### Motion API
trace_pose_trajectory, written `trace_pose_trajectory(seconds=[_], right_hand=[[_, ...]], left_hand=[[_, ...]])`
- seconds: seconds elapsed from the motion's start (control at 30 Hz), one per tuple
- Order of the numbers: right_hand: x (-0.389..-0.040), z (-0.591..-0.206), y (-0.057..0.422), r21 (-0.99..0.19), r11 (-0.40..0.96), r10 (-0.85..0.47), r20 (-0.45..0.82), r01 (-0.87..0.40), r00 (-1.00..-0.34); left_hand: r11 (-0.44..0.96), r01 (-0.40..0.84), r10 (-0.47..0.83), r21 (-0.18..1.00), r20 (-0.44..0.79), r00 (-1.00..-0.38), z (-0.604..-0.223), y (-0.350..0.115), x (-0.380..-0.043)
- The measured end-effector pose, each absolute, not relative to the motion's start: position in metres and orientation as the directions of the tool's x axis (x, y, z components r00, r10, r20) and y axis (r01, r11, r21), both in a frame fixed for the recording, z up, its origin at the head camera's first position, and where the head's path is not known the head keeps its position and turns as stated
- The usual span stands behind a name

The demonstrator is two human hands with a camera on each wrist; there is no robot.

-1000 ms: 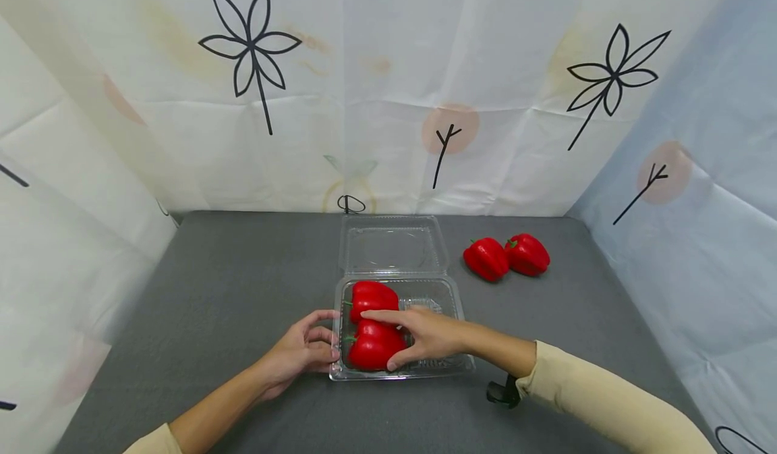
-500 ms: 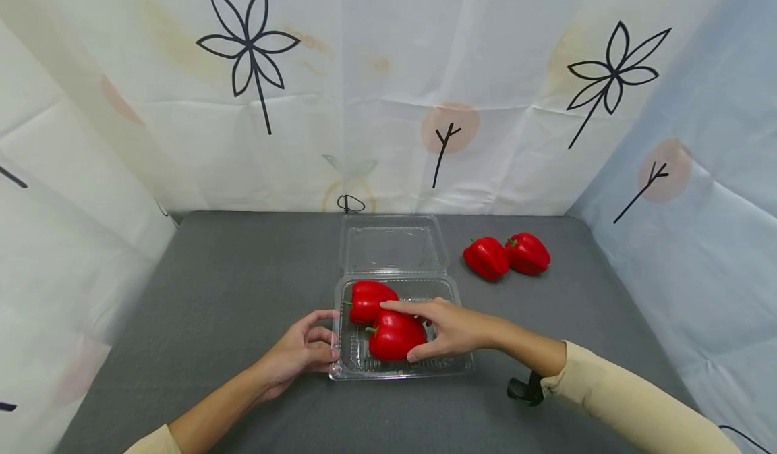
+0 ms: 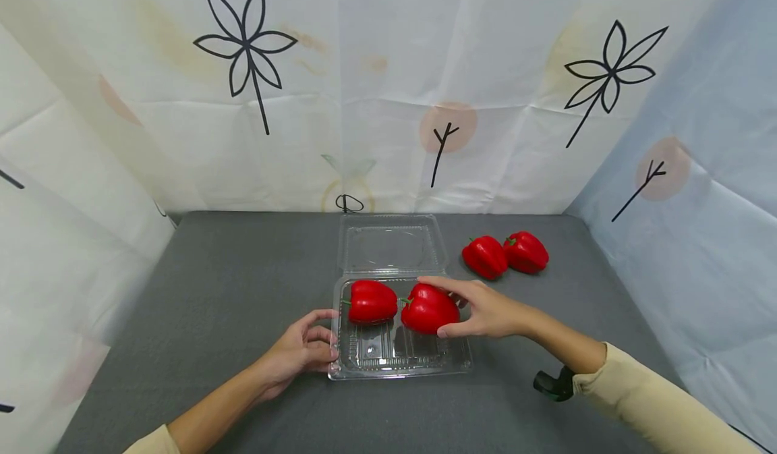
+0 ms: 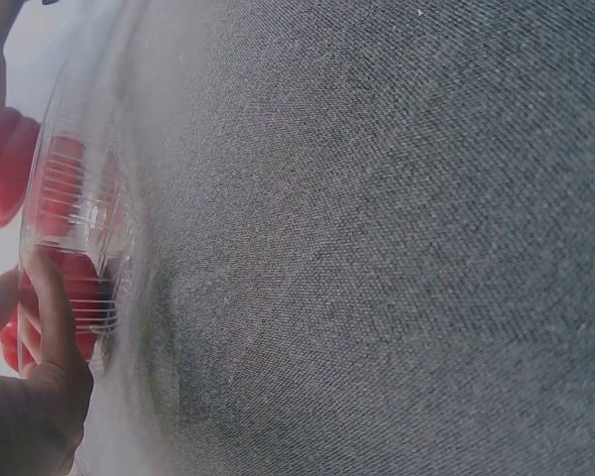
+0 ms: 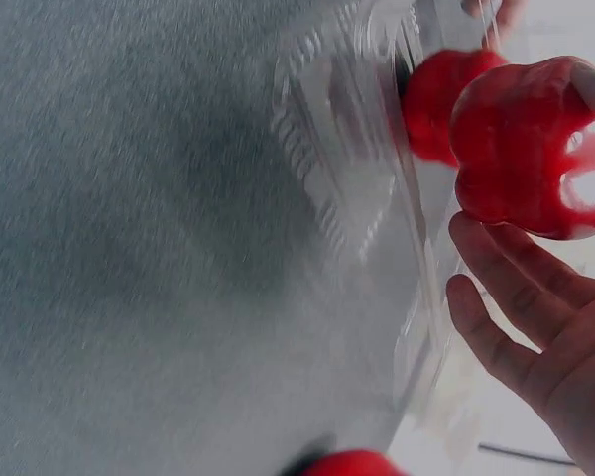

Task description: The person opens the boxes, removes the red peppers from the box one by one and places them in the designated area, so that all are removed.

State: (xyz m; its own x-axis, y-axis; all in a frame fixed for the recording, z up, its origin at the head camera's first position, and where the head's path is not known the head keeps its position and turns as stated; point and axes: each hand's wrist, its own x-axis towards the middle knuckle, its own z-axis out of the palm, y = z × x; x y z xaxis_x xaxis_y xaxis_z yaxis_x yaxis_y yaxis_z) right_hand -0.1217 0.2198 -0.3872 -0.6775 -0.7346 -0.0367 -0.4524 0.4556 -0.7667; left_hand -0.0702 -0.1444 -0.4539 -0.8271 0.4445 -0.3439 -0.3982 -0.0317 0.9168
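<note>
My right hand [image 3: 485, 309] grips a red bell pepper [image 3: 429, 309] above the right half of a clear plastic clamshell container [image 3: 400, 374]. In the right wrist view the bell pepper [image 5: 535, 149] sits between the thumb and fingers, with other fingers apart from it. A second bell pepper [image 3: 372, 301] lies in the container's back left part, stem to the left. My left hand [image 3: 297, 353] holds the container's left edge; in the left wrist view its fingers [image 4: 52, 307] lie against the ribbed side wall. Part of that grip is hidden.
The container's lid [image 3: 391, 241] lies open behind its base. Two more red bell peppers, a left one [image 3: 484, 257] and a right one [image 3: 526, 251], lie side by side on the grey table [image 3: 261, 258] at the back right. Printed curtains [image 3: 376, 90] enclose the table.
My right hand has moved the held bell pepper from the container's front left part to the right and back, over its right half. The left hand has stayed at the edge.
</note>
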Motion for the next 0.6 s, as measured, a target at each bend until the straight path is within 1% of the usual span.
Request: trace_pose_trajectory(seconds=[0.33, 0.6], right_hand=[[-0.125, -0.39, 0.248, -0.765, 0.476, -0.661, 0.014, -0.434, -0.75], [-0.123, -0.387, 0.269, -0.737, 0.527, -0.599, 0.031, -0.423, -0.8]], left_hand=[[-0.027, -0.406, 0.44, 0.914, -0.353, -0.825, -0.454, -0.145, -0.071], [-0.019, -0.411, 0.434, 0.911, -0.363, -0.824, -0.453, -0.144, -0.071]])
